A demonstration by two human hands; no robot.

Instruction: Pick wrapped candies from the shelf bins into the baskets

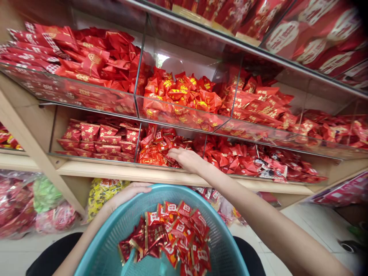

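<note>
A turquoise plastic basket (94, 234) with mesh sides is in front of me, tilted. Several small red wrapped sweets (184, 230) lie in it, some bright red and some dark red. My left hand (130, 193) holds the basket by its far left rim, fingers along the edge. My right hand (185, 158) reaches into a lower shelf compartment, palm down, its fingers stretched out over red sweet packets (156, 147). I see nothing held in it, though its underside is hidden.
Clear dividers split the wooden shelf (115, 171) into compartments of red packets. Square red packets (100, 138) are stacked left of my right hand. Above are more red packets (184, 90) behind a clear lip. Below stand bags of yellow packets (105, 193) and pink ones (56, 218).
</note>
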